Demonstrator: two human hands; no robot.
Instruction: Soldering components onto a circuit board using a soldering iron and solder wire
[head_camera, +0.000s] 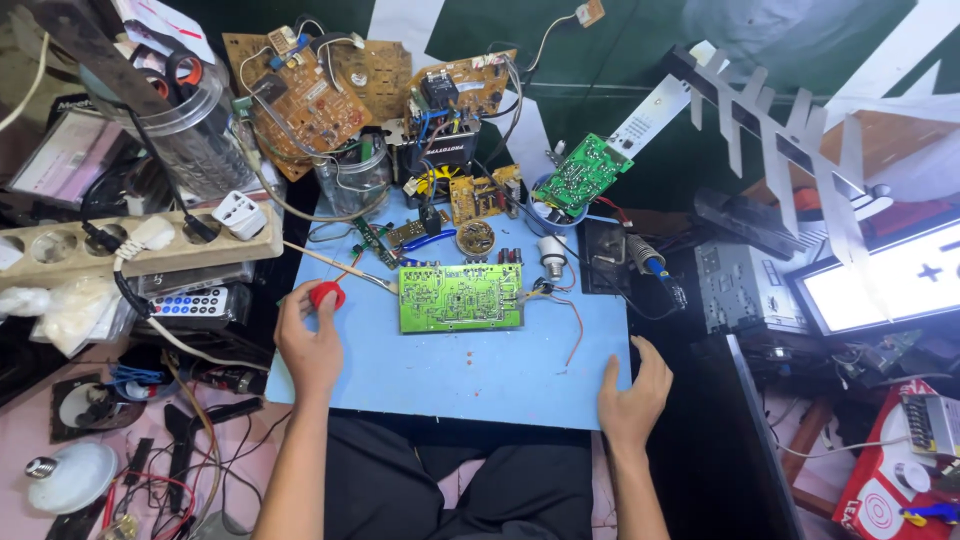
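— What has the left hand (308, 345) got?
— Fingers pinch a small red round thing (326, 295), maybe a spool, left of the green circuit board (461, 297).
— The right hand (632, 390)?
— Open, empty, resting on the blue mat (470, 375) edge.

The single view comes from a camera on the person's head, looking steeply down and forward over their lap at a blue work mat (470, 380). It sits close enough that both forearms enter from the bottom edge, yet wide enough to take in the cluttered surroundings on either side.
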